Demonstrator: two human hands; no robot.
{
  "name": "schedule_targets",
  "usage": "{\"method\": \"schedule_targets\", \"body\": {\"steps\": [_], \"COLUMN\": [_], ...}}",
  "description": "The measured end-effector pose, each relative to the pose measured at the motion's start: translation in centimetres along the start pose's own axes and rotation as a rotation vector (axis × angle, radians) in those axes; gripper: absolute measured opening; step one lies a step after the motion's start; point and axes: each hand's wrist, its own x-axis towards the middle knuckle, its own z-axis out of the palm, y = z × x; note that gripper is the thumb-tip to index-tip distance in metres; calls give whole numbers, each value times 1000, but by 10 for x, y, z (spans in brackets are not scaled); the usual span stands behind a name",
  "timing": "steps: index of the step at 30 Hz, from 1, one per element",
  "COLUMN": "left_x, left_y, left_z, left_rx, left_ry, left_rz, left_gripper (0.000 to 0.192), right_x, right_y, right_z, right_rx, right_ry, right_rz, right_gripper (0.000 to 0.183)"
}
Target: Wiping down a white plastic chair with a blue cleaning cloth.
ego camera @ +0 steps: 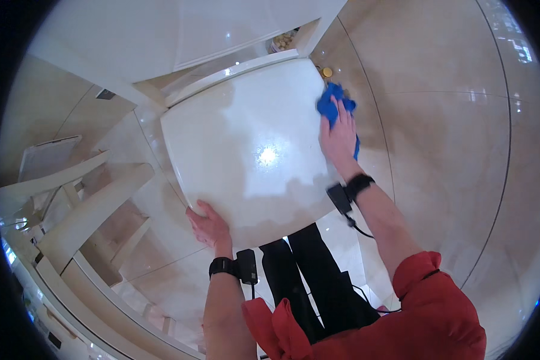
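A glossy white seat or tabletop panel (252,148) with rounded corners lies before me. My right hand (339,132) presses a crumpled blue cloth (329,105) against the panel's right edge, fingers spread over the fabric. My left hand (210,227) grips the panel's near left corner, its thumb on top; the other fingers are partly hidden at the edge. Both wrists wear black straps with small black boxes and cables. A bright light reflection shows on the panel's surface.
White furniture (234,33) with an open compartment adjoins the panel's far side, a jar (282,42) inside. A yellow-capped container (326,73) stands near the cloth. Curved white shelving (94,211) is at left, above the tiled floor (441,148).
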Motion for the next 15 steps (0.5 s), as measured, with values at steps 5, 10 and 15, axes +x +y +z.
{"method": "schedule_targets", "body": {"steps": [5, 10, 15], "left_x": [3, 6, 0], "left_y": [-10, -12, -8], "left_z": [0, 2, -7], "left_rx": [48, 67, -39], "left_ry": [4, -37, -41], "left_rz": [-24, -46, 7], "left_gripper": [57, 57, 51], "right_x": [-69, -187, -96], "right_y": [-67, -50, -7], "right_z": [12, -10, -13], "right_rx": [0, 209, -16], "right_ry": [-130, -431, -159], "right_rz": [-210, -295, -93], "right_gripper": [56, 56, 58]}}
